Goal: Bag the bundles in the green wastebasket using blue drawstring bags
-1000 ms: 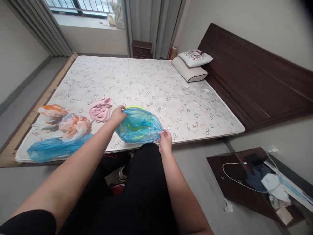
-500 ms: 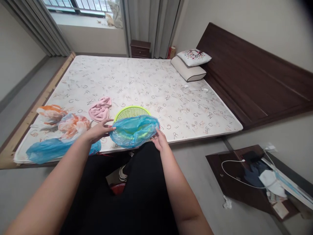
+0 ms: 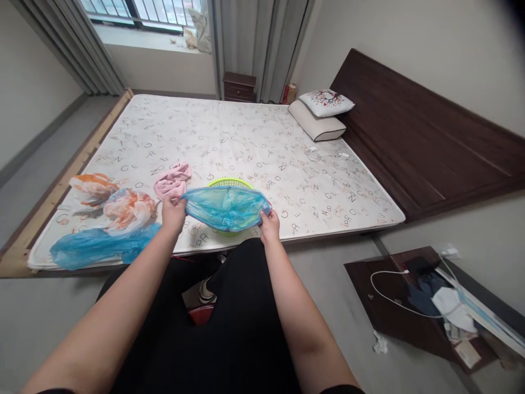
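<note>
Blue plastic bag (image 3: 225, 209) now spread wide, pulled fairly taut btwn both hands & lying across the mouth of a lime-green plastic basket (image 3: 230, 183), which sits on the mattress (image 3: 246, 137) close to its near edge. Big change vs half a sec ago: much more of the basket rim showed then, w/ the film bunched over its near half; now only a thin strip of far rim peeks out past the bag, & some green shows faintly thru the film. L hand (image 3: 173, 214) was open & off the bag then; now it's closed, clamped on the bag's left end. R hand (image 3: 269, 227) clamped on the right end, so hands well apart w/ the bag stretched btwn. Can't tell if the film reaches past the near rim, since it hides that side. Pink towel (image 3: 172, 180) lies on the mattress just behind L hand. Further toward mattress's left edge: orange-and-white plastic bags (image 3: 129, 209) & a flat second blue bag (image 3: 102, 247). Toward far end of mattress: two pillows (image 3: 315, 123) & a white cable (image 3: 318, 156). Past that end, dark bedside cabinet (image 3: 239, 87). Off mattress's right side, dark board (image 3: 394, 301) on the floor w/ cords & clutter.
</note>
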The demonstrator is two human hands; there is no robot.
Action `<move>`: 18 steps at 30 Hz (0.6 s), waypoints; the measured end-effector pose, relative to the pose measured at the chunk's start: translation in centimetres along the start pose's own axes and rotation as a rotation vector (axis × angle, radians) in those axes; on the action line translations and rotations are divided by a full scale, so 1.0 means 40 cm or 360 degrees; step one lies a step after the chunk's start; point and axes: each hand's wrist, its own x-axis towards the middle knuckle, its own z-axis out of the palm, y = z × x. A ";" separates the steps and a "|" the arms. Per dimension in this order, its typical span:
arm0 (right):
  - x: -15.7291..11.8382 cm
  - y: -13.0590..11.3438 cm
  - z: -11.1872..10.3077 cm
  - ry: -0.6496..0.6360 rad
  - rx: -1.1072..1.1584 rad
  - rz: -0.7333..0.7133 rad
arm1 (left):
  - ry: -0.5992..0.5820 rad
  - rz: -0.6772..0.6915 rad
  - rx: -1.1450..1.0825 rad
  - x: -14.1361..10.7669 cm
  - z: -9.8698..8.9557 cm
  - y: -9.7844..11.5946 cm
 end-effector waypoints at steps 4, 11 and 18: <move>0.018 0.049 -0.038 0.0018 -0.0184 0.0175 | -0.0098 -0.0294 -0.0188 -0.036 0.035 -0.051; 0.066 0.037 -0.058 -0.0052 -0.0286 0.0139 | -0.0385 -0.0365 -0.0145 -0.035 0.011 -0.122; 0.066 0.038 -0.056 -0.0353 -0.0561 0.0189 | -0.0496 -0.0229 0.0025 -0.037 -0.013 -0.144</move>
